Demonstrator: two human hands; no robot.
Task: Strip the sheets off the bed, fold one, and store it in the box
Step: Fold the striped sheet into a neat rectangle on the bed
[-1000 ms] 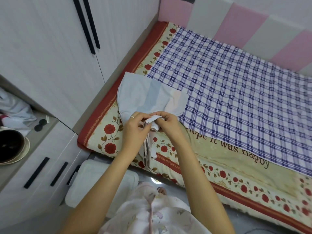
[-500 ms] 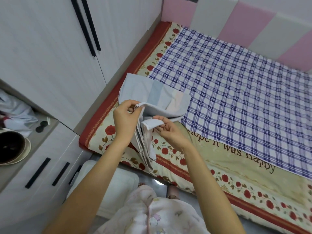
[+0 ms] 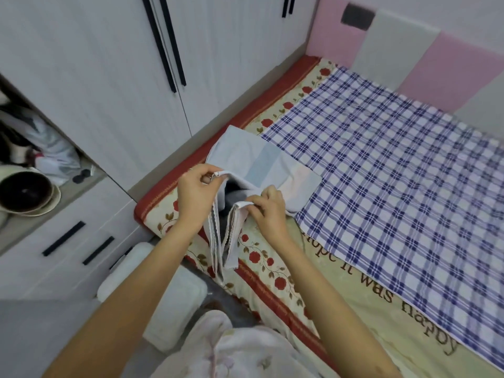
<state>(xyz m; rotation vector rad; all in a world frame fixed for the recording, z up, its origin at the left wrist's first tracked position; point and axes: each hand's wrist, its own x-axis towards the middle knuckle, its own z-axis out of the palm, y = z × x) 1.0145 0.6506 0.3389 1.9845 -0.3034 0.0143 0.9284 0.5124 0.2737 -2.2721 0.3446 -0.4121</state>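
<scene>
Pulling my hands apart, I now have the open end of the pale blue and white cloth sheet (image 3: 261,165) spread wide, where a second ago both hands were bunched together on one tight knot of fabric. That tells me I am sorting the layers and finding the hems, so the fold is being set up but is not yet made. My left hand (image 3: 197,195) is closed in a pinch on one white trimmed edge, fingers curled tight, with a strip of lace-edged layers hanging down from it over the side of the bed. My right hand (image 3: 268,210) is closed the same way on the other white edge, thumb and fingers pressed on the hem, just beside the left but no longer touching it; a dark gap shows between the two held edges. The rest of the sheet lies flat behind my hands, resting partly on the cream bedspread with red roses (image 3: 275,257) and partly on the blue and white checked sheet (image 3: 395,186) that is spread over the mattress and has yet to be stripped. On the floor below my left forearm sits the white lidded plastic box (image 3: 174,304), lid on, well clear of the cloth.
</scene>
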